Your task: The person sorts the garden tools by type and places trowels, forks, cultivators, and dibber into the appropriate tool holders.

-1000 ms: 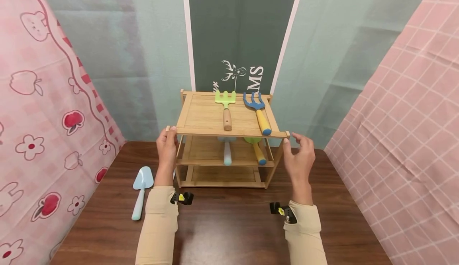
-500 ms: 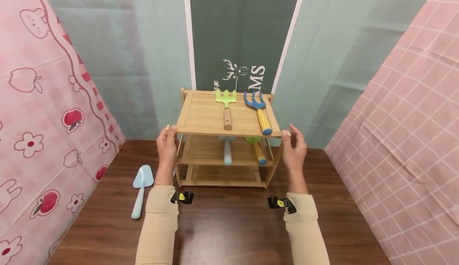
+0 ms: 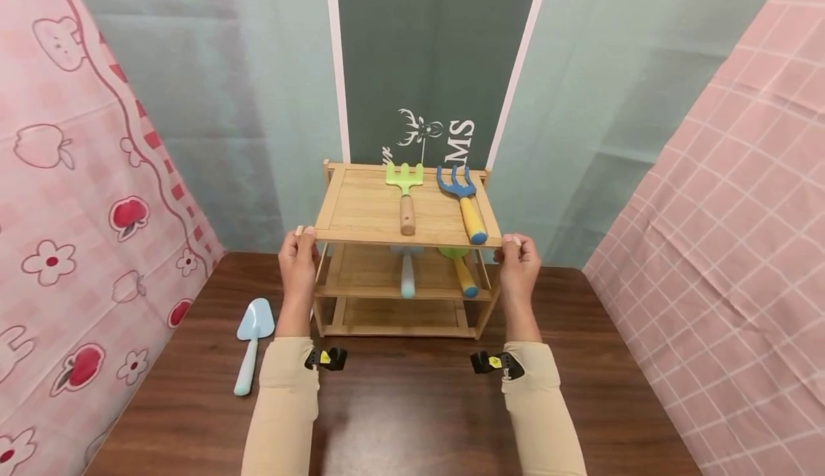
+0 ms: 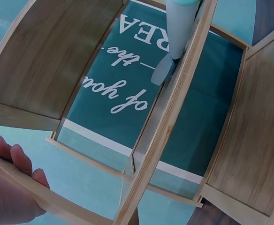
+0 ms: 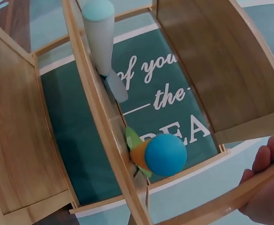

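A three-tier wooden shelf rack [image 3: 361,204] stands on the table. My left hand [image 3: 299,268] grips its front left post near the top; in the left wrist view the fingers [image 4: 22,159] curl round that post. On the other side my right hand [image 3: 519,275] holds the front right post, its fingers [image 5: 263,157] wrapped about the wood. The top shelf bears a green hand rake [image 3: 405,182] with a wooden handle and a blue hand rake [image 3: 459,188] with a yellow handle. On the middle shelf lie a pale blue-handled tool [image 3: 408,279] and a yellow-handled tool [image 3: 465,278], their heads partly hidden.
A light blue trowel [image 3: 256,322] lies on the brown table [image 3: 399,419], left of the rack. Behind the rack hangs a green curtain [image 3: 438,46] with lettering. Pink cloths [image 3: 722,247] flank the table on both sides.
My right hand has moved left, from beside the rack's front right corner onto its post, and now grips it. The left hand keeps its hold; the tools lie as before.
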The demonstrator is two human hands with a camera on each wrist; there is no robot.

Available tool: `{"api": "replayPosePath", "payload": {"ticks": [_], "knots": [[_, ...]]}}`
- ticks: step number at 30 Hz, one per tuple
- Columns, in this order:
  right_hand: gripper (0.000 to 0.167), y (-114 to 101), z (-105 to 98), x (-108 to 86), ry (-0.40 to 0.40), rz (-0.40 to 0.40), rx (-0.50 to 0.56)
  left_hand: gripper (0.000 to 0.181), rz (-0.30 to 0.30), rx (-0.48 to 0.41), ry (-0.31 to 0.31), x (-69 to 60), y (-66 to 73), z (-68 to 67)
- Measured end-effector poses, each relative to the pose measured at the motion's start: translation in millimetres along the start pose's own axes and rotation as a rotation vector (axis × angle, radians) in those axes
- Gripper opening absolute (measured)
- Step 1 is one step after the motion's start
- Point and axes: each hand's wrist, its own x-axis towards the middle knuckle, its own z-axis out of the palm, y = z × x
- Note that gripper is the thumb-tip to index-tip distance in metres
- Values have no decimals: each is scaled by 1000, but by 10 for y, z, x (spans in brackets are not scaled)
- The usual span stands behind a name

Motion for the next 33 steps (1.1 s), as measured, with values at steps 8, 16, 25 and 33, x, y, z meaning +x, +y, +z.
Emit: {"api": "replayPosePath", "payload": {"ticks": [8, 16, 25, 33], "knots": [[16, 44, 5, -16, -12, -30, 21, 18, -21, 18, 5, 7, 6, -35], [14, 82, -6, -8, -41, -33, 77, 30, -156, 86, -12, -57, 128, -106], [10, 19, -10, -6, -46, 10, 94, 53, -203, 347, -143, -134, 246, -325], [10, -170, 39, -65, -35, -7, 111, 47, -66, 586, -151, -223, 333, -455]]}}
